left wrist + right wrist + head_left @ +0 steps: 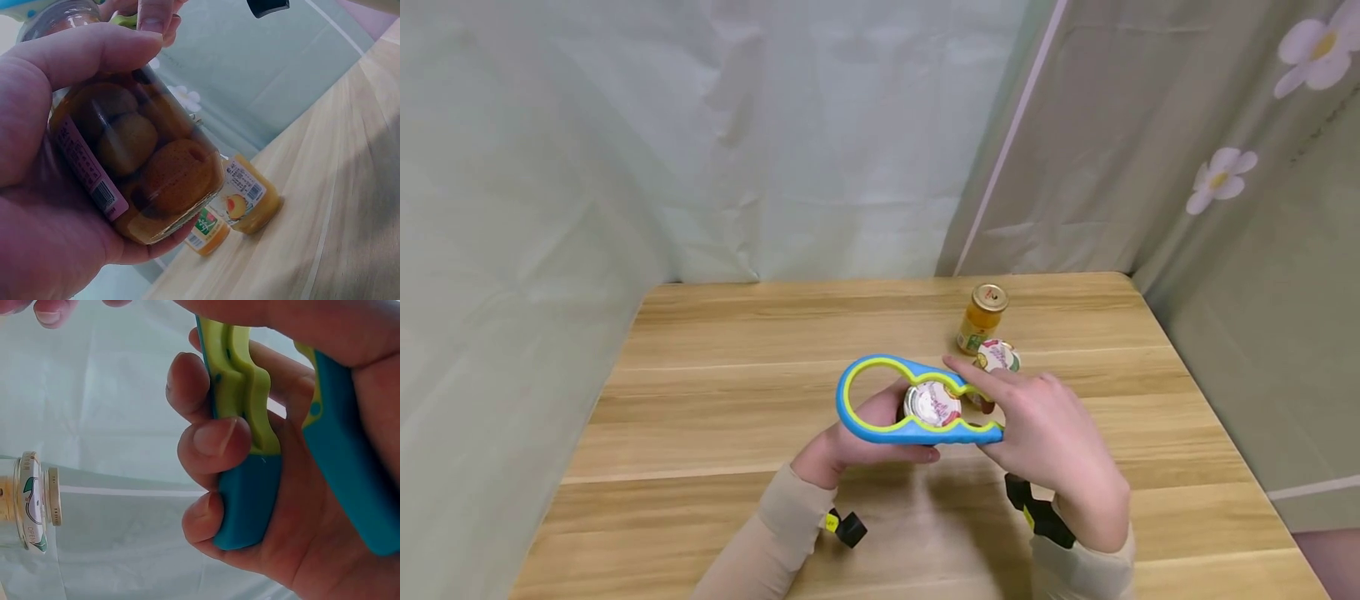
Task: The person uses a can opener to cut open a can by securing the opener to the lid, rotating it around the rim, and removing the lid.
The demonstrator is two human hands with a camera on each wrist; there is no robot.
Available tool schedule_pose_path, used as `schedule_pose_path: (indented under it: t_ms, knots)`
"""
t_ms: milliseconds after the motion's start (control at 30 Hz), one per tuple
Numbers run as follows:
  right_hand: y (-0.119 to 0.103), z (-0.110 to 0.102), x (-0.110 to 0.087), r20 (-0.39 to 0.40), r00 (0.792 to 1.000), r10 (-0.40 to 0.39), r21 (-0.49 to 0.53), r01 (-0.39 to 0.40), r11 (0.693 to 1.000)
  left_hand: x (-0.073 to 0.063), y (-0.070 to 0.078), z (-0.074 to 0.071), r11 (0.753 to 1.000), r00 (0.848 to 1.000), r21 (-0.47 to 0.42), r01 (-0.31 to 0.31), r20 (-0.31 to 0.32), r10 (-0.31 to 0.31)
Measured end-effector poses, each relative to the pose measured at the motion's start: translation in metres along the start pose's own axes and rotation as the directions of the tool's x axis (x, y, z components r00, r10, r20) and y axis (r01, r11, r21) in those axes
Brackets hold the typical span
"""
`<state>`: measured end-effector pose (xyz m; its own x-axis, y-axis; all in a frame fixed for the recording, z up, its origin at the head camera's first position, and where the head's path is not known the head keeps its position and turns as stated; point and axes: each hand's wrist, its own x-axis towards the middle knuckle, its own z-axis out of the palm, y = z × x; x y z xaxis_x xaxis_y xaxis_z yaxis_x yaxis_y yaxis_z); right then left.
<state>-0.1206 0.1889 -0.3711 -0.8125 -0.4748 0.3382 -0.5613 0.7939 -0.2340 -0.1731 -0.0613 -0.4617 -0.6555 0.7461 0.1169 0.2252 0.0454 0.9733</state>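
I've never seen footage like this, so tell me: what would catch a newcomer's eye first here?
Probably the bright blue and green jar opener, held above the middle of the wooden table, its ring around the lid of a glass jar of fruit. The left hand grips that jar while the right hand squeezes the opener's handles. Behind them, two smaller jars stand on the table.

Two small jars [983, 321] on wooden table [715, 400], curtained backdrop [820, 133].
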Motion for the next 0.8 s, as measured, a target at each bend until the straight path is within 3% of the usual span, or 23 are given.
schedule_pose_path:
  t_ms: [200, 433, 667, 800]
  knots:
    - [0.0, 0.0, 0.001, -0.055, 0.998, -0.022, 0.01, 0.022, 1.0, 0.001, -0.003, 0.002, 0.999, 0.999, -0.044, -0.032, -0.016, 0.031]
    - [0.001, 0.0, 0.003, -0.085, 0.996, 0.008, 0.013, -0.006, 1.0, 0.004, -0.003, 0.003, 0.992, 0.997, -0.108, -0.072, -0.018, 0.07]
    - [0.001, 0.0, 0.005, -0.109, 0.994, 0.032, 0.011, -0.031, 0.999, 0.005, -0.007, -0.005, 0.989, 0.992, -0.119, -0.091, -0.103, 0.079]
    - [0.003, 0.001, 0.005, -0.127, 0.991, 0.04, 0.025, -0.037, 0.999, 0.006, -0.015, -0.02, 0.986, 0.972, -0.067, -0.153, -0.188, 0.138]
